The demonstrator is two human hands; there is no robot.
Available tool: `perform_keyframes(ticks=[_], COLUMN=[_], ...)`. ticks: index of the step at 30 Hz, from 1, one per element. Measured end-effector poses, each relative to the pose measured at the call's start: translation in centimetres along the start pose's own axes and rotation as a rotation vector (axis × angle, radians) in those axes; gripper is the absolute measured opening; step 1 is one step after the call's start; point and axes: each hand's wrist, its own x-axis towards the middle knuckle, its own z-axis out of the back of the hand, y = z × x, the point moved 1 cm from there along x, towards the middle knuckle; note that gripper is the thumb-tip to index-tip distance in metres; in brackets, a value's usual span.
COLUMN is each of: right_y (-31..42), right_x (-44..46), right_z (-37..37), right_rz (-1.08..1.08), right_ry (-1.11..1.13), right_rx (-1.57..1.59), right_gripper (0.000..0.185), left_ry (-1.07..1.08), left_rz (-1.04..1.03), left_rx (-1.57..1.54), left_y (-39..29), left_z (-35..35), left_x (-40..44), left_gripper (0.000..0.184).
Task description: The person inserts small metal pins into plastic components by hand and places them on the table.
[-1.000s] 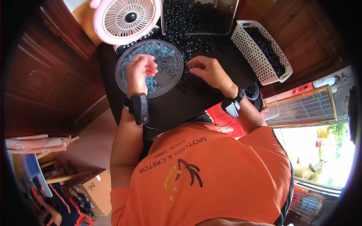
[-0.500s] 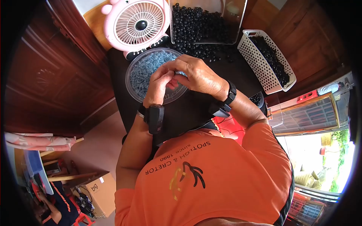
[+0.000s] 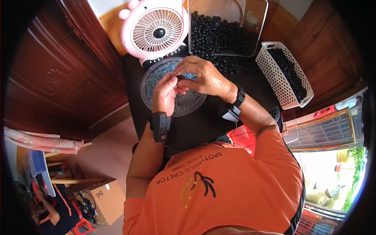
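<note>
My left hand (image 3: pixel 165 94) and my right hand (image 3: pixel 205 76) meet over a round clear plastic tub (image 3: pixel 145 102). Small pale-blue translucent pieces (image 3: pixel 156 73) lie in the tub. Between the fingertips of both hands is a small black ring-like piece (image 3: pixel 180 78), mostly covered by the fingers. The left thumb and fingers close on it from the left, while the right fingers curl over it from above and the right. Whether a blue piece is also in the fingers is too small to tell.
Behind the tub stand a pink fan (image 3: pixel 158 33) and a clear box (image 3: pixel 258 29) of black ring-like pieces (image 3: pixel 215 34), some spilled on the dark table (image 3: pixel 164 133). A white perforated basket (image 3: pixel 278 80) holds more. Another person (image 3: pixel 58 213) sits at lower left, near a cardboard box (image 3: pixel 107 201).
The whole view has shifted, so the table things appear further right and lower. The fingers have parted slightly, and the black piece between them now shows.
</note>
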Motion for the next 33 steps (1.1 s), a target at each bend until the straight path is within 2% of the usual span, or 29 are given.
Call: perform_keyframes(ticks=[2,5,6,9,14,21,24,27,31,33], right_y=[-0.5,-2.5,-2.6,-3.6,-3.0,-2.2,-3.7,-4.0,-2.8,-2.1], right_x=[0.1,-0.3,-0.2,-0.9,-2.6,-2.8,-3.2,-2.8,-2.6,-2.7], right_z=[-0.1,-0.2,-0.2,-0.7,-3.6,-4.3,-3.7,-2.7,-3.1,-3.5], right_rz=[-0.043,-0.285,-0.398,-0.170,-0.084,-0.041,-0.069,-0.184,-0.168,-0.169], right_ry=[-0.027,-0.027,-0.025,0.094,0.378,0.485,0.370,0.389,0.471,0.522], right_rx=[0.156,0.261,0.251,0.027,0.032,-0.221,-0.349,-0.206,0.000,-0.009], right_gripper=[0.022,0.021,0.016,0.013,0.009,0.010,0.010,0.010,0.012,0.016], left_ry=[0.006,-0.008,-0.017,-0.121,-0.244,-0.287,-0.276,-0.282,-0.277,-0.276], left_rz=[-0.011,-0.062,-0.082,-0.072,-0.035,-0.049,-0.045,-0.046,-0.052,-0.054], left_rx=[-0.039,-0.044,-0.039,-0.021,-0.052,-0.084,-0.086,-0.090,-0.091,-0.093], left_y=[0.1,-0.3,-0.4,-0.7,-0.5,-0.6,-0.6,-0.8,-0.8,-0.8], left_z=[0.5,1.1,1.3,2.6,3.6,2.9,3.0,3.0,3.0,2.9], left_x=[0.1,0.3,0.3,0.4,0.6,0.4,0.4,0.4,0.4,0.4], left_gripper=[0.021,0.020,0.019,0.019,0.019,0.018,0.017,0.017,0.018,0.018])
